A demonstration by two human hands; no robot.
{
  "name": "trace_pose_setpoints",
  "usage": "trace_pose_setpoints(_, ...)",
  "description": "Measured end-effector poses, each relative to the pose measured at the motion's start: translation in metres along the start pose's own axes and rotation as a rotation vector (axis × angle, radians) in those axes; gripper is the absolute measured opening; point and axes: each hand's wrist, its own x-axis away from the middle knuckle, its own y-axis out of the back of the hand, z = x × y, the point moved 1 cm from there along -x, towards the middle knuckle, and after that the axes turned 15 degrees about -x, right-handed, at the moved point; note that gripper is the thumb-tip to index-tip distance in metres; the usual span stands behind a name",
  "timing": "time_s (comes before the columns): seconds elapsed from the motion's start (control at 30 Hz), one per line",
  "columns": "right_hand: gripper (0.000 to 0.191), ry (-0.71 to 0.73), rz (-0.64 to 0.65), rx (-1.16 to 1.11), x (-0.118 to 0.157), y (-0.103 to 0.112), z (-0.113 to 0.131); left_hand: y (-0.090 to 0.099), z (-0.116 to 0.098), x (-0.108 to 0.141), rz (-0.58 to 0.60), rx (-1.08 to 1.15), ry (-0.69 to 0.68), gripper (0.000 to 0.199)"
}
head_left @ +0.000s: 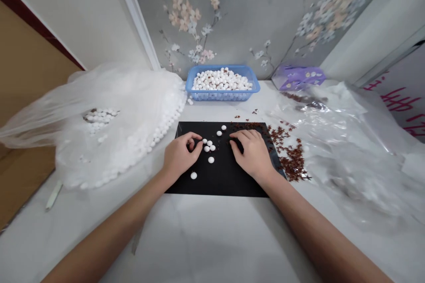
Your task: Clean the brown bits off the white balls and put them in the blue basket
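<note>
My left hand (182, 154) is over the left part of a black mat (232, 181). Its thumb and forefinger are slightly apart, their tips right beside a small white ball (205, 141); whether they touch it I cannot tell. Several more white balls (212, 147) lie clustered there, with single ones around them. My right hand (252, 152) is over the mat's right part. Its thumb and forefinger tips nearly meet; anything between them is too small to make out. Small brown star-shaped pieces (294, 161) are heaped at the mat's right edge, some lying on the mat.
Behind the mat stands a blue basket (223, 96) of white balls with brown bits. A large translucent bag (133, 141) of white balls lies left. Clear plastic bags (358, 154) and a purple packet (300, 78) are on the right. A flowered wall (245, 17) rises behind.
</note>
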Motion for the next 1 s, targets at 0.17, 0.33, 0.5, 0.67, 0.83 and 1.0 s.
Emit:
trace_pose_setpoints(0.17,0.018,0.056,0.022,-0.006,0.001,-0.001,0.002,0.003,0.009,-0.015,-0.038,0.078,0.054,0.019)
trace_pose_setpoints(0.33,0.018,0.097,0.055,-0.006,0.000,-0.003,0.002,0.011,0.018,-0.060,-0.129,-0.074,0.054,0.023)
trace_pose_setpoints(0.5,0.016,0.107,0.020,-0.021,-0.002,-0.002,0.003,0.008,0.019,-0.110,-0.211,-0.390,0.024,0.029)
trace_pose_setpoints(0.67,0.016,0.062,-0.010,-0.060,-0.004,-0.001,0.005,-0.008,0.019,-0.133,-0.114,-0.573,0.039,0.031)
trace_pose_setpoints(0.83,0.015,0.062,-0.060,-0.124,-0.003,-0.001,0.004,-0.013,0.021,-0.135,-0.130,-0.543,0.021,0.030)
trace_pose_setpoints(1.0,0.018,0.070,-0.100,-0.165,-0.003,0.001,0.003,-0.009,0.017,-0.108,-0.225,-0.270,-0.046,0.024)
